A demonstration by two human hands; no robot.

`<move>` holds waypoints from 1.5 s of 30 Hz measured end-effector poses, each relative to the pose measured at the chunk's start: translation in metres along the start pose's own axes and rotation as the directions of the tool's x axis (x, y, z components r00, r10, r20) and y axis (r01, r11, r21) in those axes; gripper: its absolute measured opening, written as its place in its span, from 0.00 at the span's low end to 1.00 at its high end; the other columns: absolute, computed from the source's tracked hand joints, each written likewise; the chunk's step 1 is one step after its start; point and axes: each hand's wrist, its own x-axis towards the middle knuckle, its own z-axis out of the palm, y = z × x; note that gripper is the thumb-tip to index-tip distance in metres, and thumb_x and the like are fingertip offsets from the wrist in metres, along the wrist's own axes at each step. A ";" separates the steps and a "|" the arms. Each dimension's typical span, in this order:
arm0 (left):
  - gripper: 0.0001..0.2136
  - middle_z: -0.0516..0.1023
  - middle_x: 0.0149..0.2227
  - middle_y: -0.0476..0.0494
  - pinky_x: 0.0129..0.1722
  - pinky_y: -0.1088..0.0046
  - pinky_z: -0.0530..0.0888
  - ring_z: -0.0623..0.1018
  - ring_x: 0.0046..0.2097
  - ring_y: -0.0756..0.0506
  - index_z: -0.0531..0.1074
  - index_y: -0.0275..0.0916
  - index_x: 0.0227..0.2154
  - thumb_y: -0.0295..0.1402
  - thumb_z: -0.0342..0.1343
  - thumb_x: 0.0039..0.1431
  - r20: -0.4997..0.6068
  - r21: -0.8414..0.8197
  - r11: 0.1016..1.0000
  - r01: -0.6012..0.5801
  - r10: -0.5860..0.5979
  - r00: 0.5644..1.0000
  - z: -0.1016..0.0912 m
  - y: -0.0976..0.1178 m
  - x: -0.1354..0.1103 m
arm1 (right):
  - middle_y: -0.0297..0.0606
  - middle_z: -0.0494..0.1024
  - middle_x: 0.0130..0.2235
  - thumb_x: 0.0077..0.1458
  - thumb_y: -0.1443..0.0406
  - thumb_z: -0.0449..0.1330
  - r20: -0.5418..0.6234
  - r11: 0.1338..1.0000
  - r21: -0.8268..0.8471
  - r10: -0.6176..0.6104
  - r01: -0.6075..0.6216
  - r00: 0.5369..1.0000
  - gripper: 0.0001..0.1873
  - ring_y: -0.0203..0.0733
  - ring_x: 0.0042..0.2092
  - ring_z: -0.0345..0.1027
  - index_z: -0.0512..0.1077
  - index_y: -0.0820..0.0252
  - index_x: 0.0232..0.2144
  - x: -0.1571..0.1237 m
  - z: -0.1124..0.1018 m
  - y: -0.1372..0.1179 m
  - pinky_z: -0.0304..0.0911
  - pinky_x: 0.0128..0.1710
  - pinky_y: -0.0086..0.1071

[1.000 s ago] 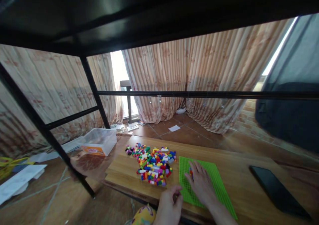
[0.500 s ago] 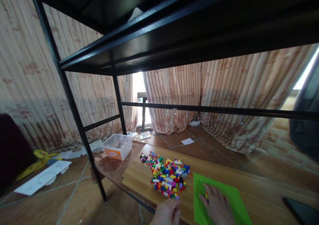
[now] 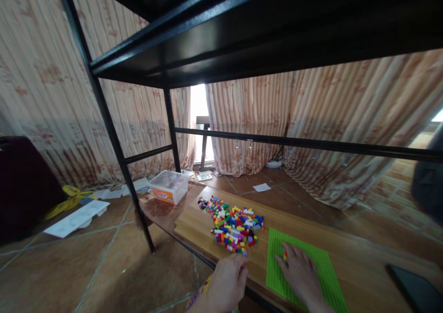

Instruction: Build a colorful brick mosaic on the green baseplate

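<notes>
My right hand (image 3: 300, 272) lies on a bright green studded baseplate (image 3: 327, 262), fingers stretched out and apart. A small red and yellow toy brick piece (image 3: 285, 255) shows in the gap between its thumb and forefinger; whether they touch it is unclear. My left hand (image 3: 229, 277) is closed, fingers curled, at the near edge of a pile of colourful toy bricks (image 3: 235, 227). Its fingertips are partly hidden, so anything pinched there cannot be made out.
The wooden board (image 3: 194, 230) lies under a black metal frame shelf (image 3: 221, 59), with a crossbar (image 3: 297, 141) behind. A clear plastic box (image 3: 169, 187) stands at the back left. A dark flat device (image 3: 415, 285) lies at the right. Papers (image 3: 78, 217) are on the tiled floor.
The view has shifted, so the scene sits a little higher in the picture and more of my left forearm shows. Both hands keep nearly the same places by the pile and on the baseplate.
</notes>
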 end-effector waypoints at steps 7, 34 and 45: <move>0.12 0.78 0.38 0.43 0.41 0.71 0.71 0.76 0.37 0.47 0.74 0.37 0.41 0.31 0.48 0.58 -0.209 -0.243 0.942 0.233 -0.285 0.935 -0.008 -0.026 0.010 | 0.51 0.69 0.54 0.57 0.53 0.46 0.041 0.999 -0.004 0.050 -0.050 0.998 0.28 0.57 0.56 0.60 0.64 0.61 0.55 -0.001 -0.012 -0.003 0.55 0.51 0.51; 0.13 0.74 0.42 0.44 0.42 0.71 0.70 0.75 0.43 0.46 0.72 0.42 0.44 0.27 0.48 0.59 -0.176 0.336 0.929 0.155 -0.100 0.979 -0.041 -0.104 0.057 | 0.53 0.66 0.56 0.59 0.55 0.46 0.044 0.998 0.055 0.013 -0.015 0.999 0.26 0.55 0.58 0.59 0.67 0.65 0.52 0.005 -0.035 -0.041 0.58 0.52 0.47; 0.11 0.69 0.51 0.42 0.43 0.70 0.72 0.76 0.43 0.47 0.74 0.42 0.39 0.30 0.47 0.62 -0.152 0.328 0.944 -0.036 0.091 0.984 -0.040 -0.113 0.062 | 0.56 0.66 0.55 0.58 0.57 0.48 -0.001 0.994 0.099 -0.035 0.035 0.999 0.24 0.57 0.56 0.61 0.69 0.66 0.50 0.005 -0.026 -0.041 0.61 0.49 0.49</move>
